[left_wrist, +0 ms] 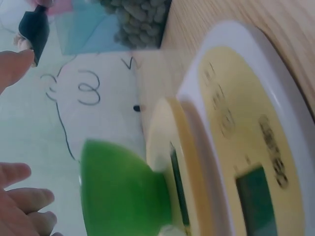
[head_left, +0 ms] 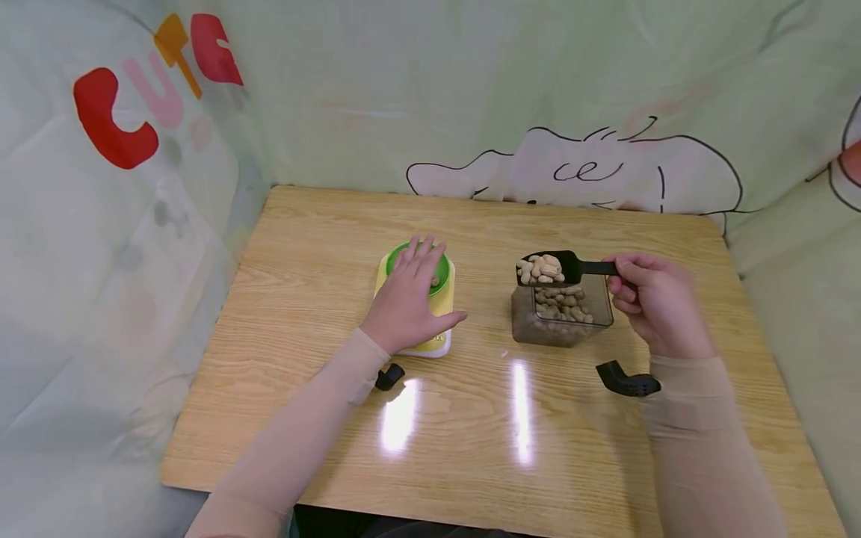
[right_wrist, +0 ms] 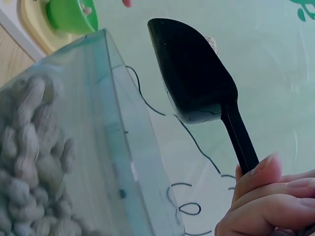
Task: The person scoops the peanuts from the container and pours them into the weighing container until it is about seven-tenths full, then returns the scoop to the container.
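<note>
My right hand [head_left: 662, 302] grips the handle of a black scoop [right_wrist: 197, 73], which is heaped with unshelled peanuts [head_left: 541, 269]. The scoop is held level over the far side of a clear plastic container [head_left: 538, 335] partly filled with more peanuts [head_left: 563, 305]. My left hand [head_left: 410, 302] hovers with spread fingers above a green bowl [left_wrist: 123, 191]. That bowl stands on the round platform of a yellow and white kitchen scale [left_wrist: 256, 123]. A few peanuts [right_wrist: 86, 10] show inside the bowl. In the left wrist view, the fingers are apart from the bowl's rim.
Scale and container stand on a wooden table [head_left: 309, 299], with a gap between them. A pale curtain [head_left: 377, 97] printed with letters and drawings hangs behind the table and along its sides. Black wrist-camera mounts [head_left: 627, 379] stick out from the sleeves.
</note>
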Available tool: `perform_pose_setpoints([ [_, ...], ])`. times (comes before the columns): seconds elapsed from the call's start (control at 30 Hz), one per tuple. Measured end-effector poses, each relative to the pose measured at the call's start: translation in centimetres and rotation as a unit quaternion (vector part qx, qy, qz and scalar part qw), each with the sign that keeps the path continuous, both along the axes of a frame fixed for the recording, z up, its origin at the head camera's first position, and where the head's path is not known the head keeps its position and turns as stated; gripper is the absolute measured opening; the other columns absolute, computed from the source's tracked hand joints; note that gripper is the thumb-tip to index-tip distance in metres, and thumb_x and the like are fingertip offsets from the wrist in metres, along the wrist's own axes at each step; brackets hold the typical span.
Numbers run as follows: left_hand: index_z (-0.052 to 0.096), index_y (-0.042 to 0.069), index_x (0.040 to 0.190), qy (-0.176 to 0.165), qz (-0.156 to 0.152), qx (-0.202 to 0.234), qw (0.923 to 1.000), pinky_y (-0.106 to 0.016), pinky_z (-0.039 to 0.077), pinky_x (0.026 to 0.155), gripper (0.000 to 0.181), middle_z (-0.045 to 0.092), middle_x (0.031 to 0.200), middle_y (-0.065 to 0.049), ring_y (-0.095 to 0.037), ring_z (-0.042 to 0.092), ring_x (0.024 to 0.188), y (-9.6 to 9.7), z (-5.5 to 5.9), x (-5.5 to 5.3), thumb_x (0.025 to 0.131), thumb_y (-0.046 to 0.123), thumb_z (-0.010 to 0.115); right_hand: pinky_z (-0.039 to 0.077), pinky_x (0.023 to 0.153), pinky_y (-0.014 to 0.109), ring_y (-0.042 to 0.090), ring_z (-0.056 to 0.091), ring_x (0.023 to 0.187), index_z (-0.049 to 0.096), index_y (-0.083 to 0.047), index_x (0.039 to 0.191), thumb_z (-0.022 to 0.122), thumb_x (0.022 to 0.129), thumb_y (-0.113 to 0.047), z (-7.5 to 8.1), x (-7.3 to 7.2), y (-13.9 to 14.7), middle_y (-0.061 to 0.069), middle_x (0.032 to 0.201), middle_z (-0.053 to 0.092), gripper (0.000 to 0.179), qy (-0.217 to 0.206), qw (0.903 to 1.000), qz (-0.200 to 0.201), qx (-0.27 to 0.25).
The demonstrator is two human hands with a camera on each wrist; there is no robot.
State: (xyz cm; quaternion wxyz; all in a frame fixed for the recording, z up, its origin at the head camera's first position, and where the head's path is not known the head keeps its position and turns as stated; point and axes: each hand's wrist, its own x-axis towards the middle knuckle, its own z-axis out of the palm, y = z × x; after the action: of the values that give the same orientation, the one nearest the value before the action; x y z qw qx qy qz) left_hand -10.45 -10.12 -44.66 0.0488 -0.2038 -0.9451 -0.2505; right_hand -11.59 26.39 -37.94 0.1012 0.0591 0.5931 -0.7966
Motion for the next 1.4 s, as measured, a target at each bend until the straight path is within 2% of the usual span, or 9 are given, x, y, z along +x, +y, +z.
perform_pose_setpoints([
  [0.27, 0.03, 0.007, 0.168, -0.007, 0.035, 0.04, 0.9985, -0.055, 0.017, 0.139, 0.113, 0.027, 0.178, -0.019, -0.038, 0.013, 0.17, -2.5, -0.3, 0.2, 0.084, 0.056, 0.088, 0.013, 0.051, 0.032, 0.009, 0.042, 0.054, 0.07, 0.001, 0.109, 0.056, 0.112, -0.014, 0.8, -0.7, -2.1, 0.002, 0.071, 0.06, 0.021, 0.002, 0.9992, 0.008, 0.039],
  [0.53, 0.027, 0.005, 0.169, -0.022, 0.064, 0.037, 0.997, -0.056, 0.015, 0.139, 0.116, 0.027, 0.178, -0.02, -0.04, 0.013, 0.169, -4.0, -0.7, -0.4, 0.084, 0.055, 0.088, 0.016, 0.049, 0.029, 0.008, 0.042, 0.054, 0.072, -0.004, 0.107, 0.055, 0.112, -0.015, 1.4, -1.5, -4.5, 0.0, 0.068, 0.061, 0.021, -0.003, 0.9968, 0.021, 0.077],
  [0.73, 0.024, 0.004, 0.171, -0.049, 0.081, 0.037, 0.9948, -0.054, 0.012, 0.139, 0.12, 0.024, 0.179, -0.019, -0.04, 0.012, 0.17, -4.6, -1.5, -0.8, 0.083, 0.053, 0.09, 0.022, 0.046, 0.023, 0.007, 0.042, 0.056, 0.066, 0.003, 0.112, 0.053, 0.113, -0.014, 1.4, -2.1, -6.3, -0.002, 0.068, 0.062, 0.021, -0.009, 0.9934, 0.034, 0.109],
  [0.9, 0.022, 0.004, 0.171, -0.079, 0.093, 0.052, 0.9912, -0.051, 0.015, 0.139, 0.124, 0.024, 0.179, -0.019, -0.037, 0.018, 0.169, -5.0, -2.1, -1.1, 0.082, 0.057, 0.09, 0.028, 0.046, 0.021, 0.006, 0.043, 0.056, 0.061, 0.007, 0.118, 0.05, 0.114, -0.014, 1.3, -2.8, -8.1, -0.003, 0.068, 0.062, 0.023, -0.013, 0.9886, 0.053, 0.14],
  [1.1, 0.02, 0.005, 0.172, -0.113, 0.103, 0.069, 0.9859, -0.047, 0.016, 0.14, 0.126, 0.024, 0.179, -0.016, -0.033, 0.019, 0.169, -5.2, -2.5, -1.3, 0.081, 0.059, 0.09, 0.036, 0.046, 0.018, 0.005, 0.046, 0.057, 0.061, 0.007, 0.124, 0.049, 0.115, -0.015, 0.8, -3.5, -10.1, -0.004, 0.068, 0.064, 0.027, -0.024, 0.9792, 0.059, 0.193],
  [1.4, 0.02, 0.009, 0.172, -0.122, 0.108, 0.06, 0.9848, -0.046, 0.015, 0.14, 0.126, 0.026, 0.179, -0.015, -0.03, 0.017, 0.17, -5.1, -3.1, -1.6, 0.082, 0.063, 0.087, 0.043, 0.05, 0.018, 0.004, 0.049, 0.057, 0.063, 0.008, 0.125, 0.048, 0.115, -0.015, -0.3, -4.4, -12.4, -0.006, 0.067, 0.064, 0.029, -0.02, 0.9705, 0.058, 0.233],
])
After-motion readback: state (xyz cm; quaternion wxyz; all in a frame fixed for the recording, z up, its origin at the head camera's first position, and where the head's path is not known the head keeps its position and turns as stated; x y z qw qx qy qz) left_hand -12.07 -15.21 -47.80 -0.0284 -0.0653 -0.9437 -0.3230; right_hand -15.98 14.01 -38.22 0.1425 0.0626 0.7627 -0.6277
